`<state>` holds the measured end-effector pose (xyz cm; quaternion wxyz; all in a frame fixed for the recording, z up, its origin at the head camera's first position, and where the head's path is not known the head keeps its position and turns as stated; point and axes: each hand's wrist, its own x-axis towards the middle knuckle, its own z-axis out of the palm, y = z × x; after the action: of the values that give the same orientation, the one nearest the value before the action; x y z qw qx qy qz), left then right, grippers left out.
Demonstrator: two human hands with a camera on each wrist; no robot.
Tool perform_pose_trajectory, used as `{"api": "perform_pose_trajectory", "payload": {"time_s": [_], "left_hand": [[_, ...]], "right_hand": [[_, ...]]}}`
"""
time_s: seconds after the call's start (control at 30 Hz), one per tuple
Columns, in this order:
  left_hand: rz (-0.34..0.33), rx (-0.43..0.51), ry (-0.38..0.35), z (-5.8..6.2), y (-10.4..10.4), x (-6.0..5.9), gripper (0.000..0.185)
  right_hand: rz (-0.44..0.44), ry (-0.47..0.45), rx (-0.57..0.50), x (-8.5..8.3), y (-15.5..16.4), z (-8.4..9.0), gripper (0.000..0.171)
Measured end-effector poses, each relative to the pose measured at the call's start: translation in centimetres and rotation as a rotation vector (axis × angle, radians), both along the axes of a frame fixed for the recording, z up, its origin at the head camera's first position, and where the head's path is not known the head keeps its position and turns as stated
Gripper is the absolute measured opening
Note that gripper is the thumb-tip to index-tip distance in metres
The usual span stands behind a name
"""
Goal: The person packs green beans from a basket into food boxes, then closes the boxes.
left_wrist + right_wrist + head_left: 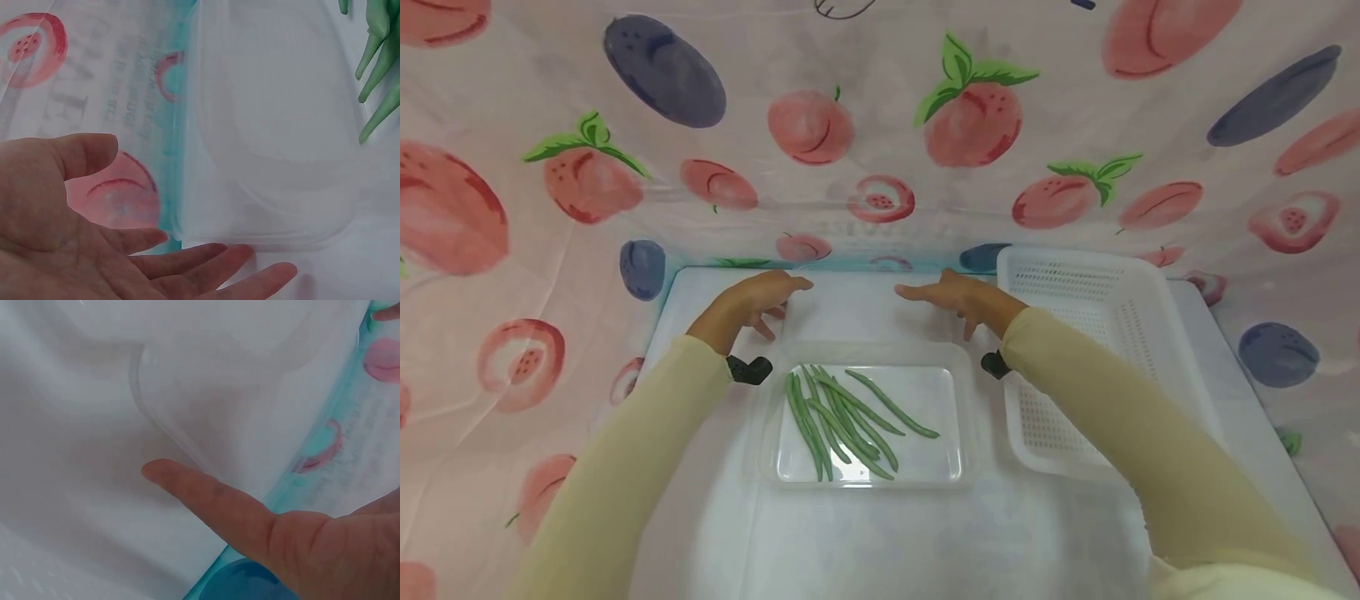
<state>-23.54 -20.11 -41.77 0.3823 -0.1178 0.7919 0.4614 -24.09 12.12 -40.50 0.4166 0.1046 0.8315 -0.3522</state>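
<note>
A clear plastic container (pixel 967 421) sits mid-table with several green beans (pixel 844 429) inside. Behind it lies a translucent lid (pixel 857 312), flat near the table's back edge. My left hand (pixel 752 304) is at the lid's left end, thumb and fingers spread, nothing held. In the left wrist view, the fingers (pixel 206 262) are close to a corner of the lid (pixel 275 125); contact cannot be told. My right hand (pixel 966 300) is at the lid's right end, also empty. One finger (pixel 212 500) points along the lid's edge (pixel 169 431) in the right wrist view.
To the right stands a white perforated basket (pixel 1015 425), partly behind my right forearm. A white cover (pixel 880 542) lies over the table. Fruit-printed cloth (pixel 880 125) hangs behind and along both sides.
</note>
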Motion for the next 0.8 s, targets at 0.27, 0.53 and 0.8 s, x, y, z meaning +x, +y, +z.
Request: {"api": "perform_pose_trajectory", "payload": {"time_s": [0.27, 0.53, 0.8], "left_hand": [[-0.005, 0.0, -0.005, 0.1, 0.4, -0.3, 0.082], [0.001, 0.017, 0.002, 0.0, 0.3, -0.3, 0.082], [0.02, 0.03, 0.018, -0.8, -0.2, 0.1, 0.079]], "right_hand": [[-0.068, 0.004, -0.018, -1.1, 0.1, -1.3, 0.126], [-0.085, 0.067, -0.022, -0.4, 0.8, -2.5, 0.131], [-0.061, 0.139, -0.077, 0.9, 2.8, -4.3, 0.12]]}}
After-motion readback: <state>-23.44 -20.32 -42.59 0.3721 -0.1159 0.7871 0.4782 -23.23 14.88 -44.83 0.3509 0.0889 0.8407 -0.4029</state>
